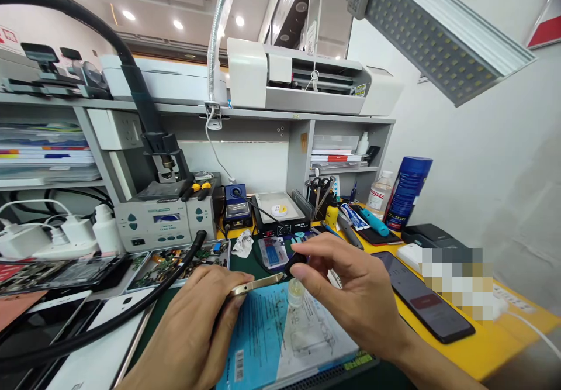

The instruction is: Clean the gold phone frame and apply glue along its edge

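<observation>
My left hand [199,314] is closed round a thin metal-edged device [258,283], which looks like a phone seen edge-on. Its right end points toward my right hand [346,290], whose thumb and fingertips pinch a small dark tool [294,263]. The tool's tip meets or nearly meets the device's end; exact contact is too small to tell. Below them lies a blue and white booklet or packet [258,337], with a small clear round container [295,292] on it, just under the tool.
A black hose [149,299] curves across the left side, over a tray of circuit boards [175,264] and several phones. At right lie a dark phone [427,296], a blue can [408,194] and a bottle [379,193]. A lamp [442,33] hangs overhead.
</observation>
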A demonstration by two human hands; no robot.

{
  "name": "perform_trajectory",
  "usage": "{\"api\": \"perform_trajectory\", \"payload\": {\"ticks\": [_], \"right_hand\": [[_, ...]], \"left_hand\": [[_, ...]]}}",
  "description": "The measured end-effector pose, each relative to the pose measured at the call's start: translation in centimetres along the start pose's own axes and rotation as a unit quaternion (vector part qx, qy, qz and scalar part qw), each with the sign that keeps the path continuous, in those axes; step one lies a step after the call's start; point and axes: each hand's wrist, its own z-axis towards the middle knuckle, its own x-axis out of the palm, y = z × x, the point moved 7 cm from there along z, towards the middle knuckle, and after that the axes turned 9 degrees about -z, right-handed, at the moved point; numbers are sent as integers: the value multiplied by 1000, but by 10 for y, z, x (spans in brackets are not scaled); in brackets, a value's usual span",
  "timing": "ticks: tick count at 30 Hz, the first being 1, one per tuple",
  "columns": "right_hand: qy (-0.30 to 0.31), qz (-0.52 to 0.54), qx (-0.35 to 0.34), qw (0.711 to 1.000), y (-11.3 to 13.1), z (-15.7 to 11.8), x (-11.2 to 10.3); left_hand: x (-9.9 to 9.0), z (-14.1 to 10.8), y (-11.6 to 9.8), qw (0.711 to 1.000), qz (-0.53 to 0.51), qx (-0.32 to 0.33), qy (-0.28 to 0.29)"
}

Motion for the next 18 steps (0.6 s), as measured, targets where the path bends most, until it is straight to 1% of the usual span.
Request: {"api": "perform_trajectory", "payload": {"ticks": [7,14,18], "right_hand": [[10,4,36,999,-6,1,3],[-6,12,50,999,-8,1,1],[10,13,57,998,-9,1,4]], "left_hand": [[1,1,-3,1000,0,-2,10],[2,2,-2,1000,2,3,9],[2,1,-3,1000,2,7,12]]}}
